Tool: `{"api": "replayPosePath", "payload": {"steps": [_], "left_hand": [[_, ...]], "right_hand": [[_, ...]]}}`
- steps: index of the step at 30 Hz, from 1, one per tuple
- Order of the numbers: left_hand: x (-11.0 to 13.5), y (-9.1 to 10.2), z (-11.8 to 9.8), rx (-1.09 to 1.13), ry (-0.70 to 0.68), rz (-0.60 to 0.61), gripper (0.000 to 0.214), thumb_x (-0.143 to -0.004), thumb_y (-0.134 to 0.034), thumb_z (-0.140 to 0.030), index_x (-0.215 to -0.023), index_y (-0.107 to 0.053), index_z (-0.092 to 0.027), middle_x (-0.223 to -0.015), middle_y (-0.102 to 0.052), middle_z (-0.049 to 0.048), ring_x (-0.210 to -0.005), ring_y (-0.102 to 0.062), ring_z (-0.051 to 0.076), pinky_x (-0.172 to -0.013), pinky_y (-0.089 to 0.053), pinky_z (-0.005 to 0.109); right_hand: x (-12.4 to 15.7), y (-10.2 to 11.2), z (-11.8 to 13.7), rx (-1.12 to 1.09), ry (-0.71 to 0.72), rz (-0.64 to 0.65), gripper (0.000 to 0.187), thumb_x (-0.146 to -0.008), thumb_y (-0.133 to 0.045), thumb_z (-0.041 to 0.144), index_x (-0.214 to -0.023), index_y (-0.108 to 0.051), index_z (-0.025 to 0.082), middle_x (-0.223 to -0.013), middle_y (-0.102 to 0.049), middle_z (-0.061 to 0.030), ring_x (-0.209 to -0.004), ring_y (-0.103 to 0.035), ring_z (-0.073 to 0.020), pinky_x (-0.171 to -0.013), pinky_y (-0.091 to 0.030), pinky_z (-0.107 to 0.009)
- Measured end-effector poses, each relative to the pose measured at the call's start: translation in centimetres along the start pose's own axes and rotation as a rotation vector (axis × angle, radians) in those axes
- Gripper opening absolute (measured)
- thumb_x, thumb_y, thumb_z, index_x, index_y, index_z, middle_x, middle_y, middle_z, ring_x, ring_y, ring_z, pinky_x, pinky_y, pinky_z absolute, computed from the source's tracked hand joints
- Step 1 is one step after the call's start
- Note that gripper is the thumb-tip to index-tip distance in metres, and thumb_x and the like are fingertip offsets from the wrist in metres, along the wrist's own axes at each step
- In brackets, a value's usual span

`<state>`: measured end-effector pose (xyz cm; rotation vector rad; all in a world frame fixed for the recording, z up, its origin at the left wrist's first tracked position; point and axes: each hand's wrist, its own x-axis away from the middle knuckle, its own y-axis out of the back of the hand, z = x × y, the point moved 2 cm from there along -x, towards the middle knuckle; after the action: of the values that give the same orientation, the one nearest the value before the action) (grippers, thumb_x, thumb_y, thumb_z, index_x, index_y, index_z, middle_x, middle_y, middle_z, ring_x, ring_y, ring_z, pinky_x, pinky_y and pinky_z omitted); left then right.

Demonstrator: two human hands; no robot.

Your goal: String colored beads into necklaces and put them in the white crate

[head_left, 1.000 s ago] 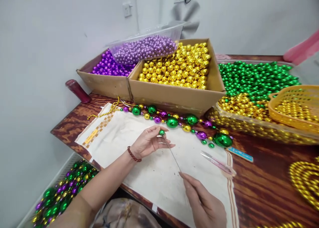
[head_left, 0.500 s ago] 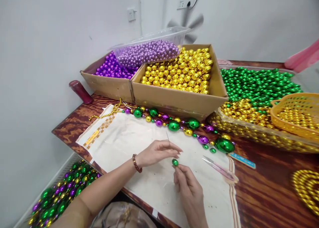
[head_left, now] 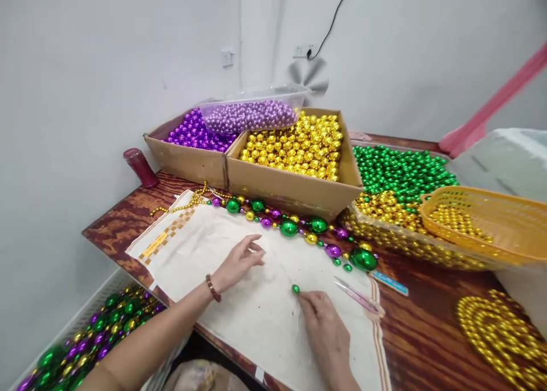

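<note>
one: both hands have sunk onto the white cloth (head_left: pixel 205 248); the needle that stood upright half a second ago is out of sight.
two: so the bead's off it, i'd judge. grips?
one: left hand (head_left: pixel 239 263) fingers close together, holding anything i can't tell. right hand (head_left: pixel 327 334) fingertips pinched shut, touching the small green bead (head_left: pixel 295 289), mid-cloth.
two: axis?
one: round; hole direction too small to read.

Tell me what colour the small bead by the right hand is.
Shiny green. The small bead on the cloth shows best in the head view.
</note>
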<state>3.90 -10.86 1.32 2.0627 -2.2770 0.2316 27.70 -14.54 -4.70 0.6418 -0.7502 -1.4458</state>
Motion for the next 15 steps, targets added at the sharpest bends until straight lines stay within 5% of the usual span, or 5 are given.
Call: {"api": "replayPosePath", "payload": {"steps": [4,8,11,15], "left_hand": [[0.7,4.3,-3.4,-0.059,-0.062,-0.101,0.056,-0.078,-0.072,-0.048,-0.123,-0.058,-0.018,-0.102,-0.062,0.0065,-0.081,-0.068,0.018,-0.082,-0.055,0.035],[-0.3,9.1,-7.5,-0.207,-0.221,-0.184,0.045,-0.081,-0.066,-0.047,-0.115,-0.063,-0.017,-0.104,-0.068,0.009,-0.093,-0.068,0.022,-0.088,-0.054,0.036],[-2.9,13.2,-11.7,-0.506,-0.382,-0.348,0.034,-0.088,-0.057,-0.042,-0.111,-0.066,-0.018,-0.113,-0.07,0.0096,-0.105,-0.065,0.023,-0.097,-0.05,0.037],[-9.1,18.1,-17.7,-1.127,-0.407,-0.534,0.037,-0.097,-0.041,-0.031,-0.121,-0.064,-0.016,-0.126,-0.067,0.0114,-0.118,-0.059,0.023,-0.107,-0.042,0.036]], "right_hand": [[0.6,1.1,0.9,0.159,0.05,0.069,0.035,-0.094,-0.039,0.04,-0.096,-0.072,0.029,-0.102,-0.073,-0.0006,-0.087,-0.071,-0.0209,-0.061,-0.045,-0.028],[-0.4,5.0,3.4,0.367,0.205,0.02,0.03,-0.096,-0.042,0.032,-0.095,-0.072,0.026,-0.095,-0.075,-0.0025,-0.08,-0.073,-0.022,-0.056,-0.043,-0.028],[-4.3,9.9,8.7,0.536,0.436,-0.142,0.03,-0.099,-0.043,0.029,-0.097,-0.072,0.023,-0.095,-0.074,-0.0053,-0.081,-0.071,-0.0221,-0.061,-0.046,-0.03],[-14.3,14.7,19.8,0.749,0.769,-0.327,0.025,-0.098,-0.048,0.027,-0.108,-0.069,0.019,-0.116,-0.069,-0.0123,-0.102,-0.065,-0.0282,-0.086,-0.048,-0.04]]}}
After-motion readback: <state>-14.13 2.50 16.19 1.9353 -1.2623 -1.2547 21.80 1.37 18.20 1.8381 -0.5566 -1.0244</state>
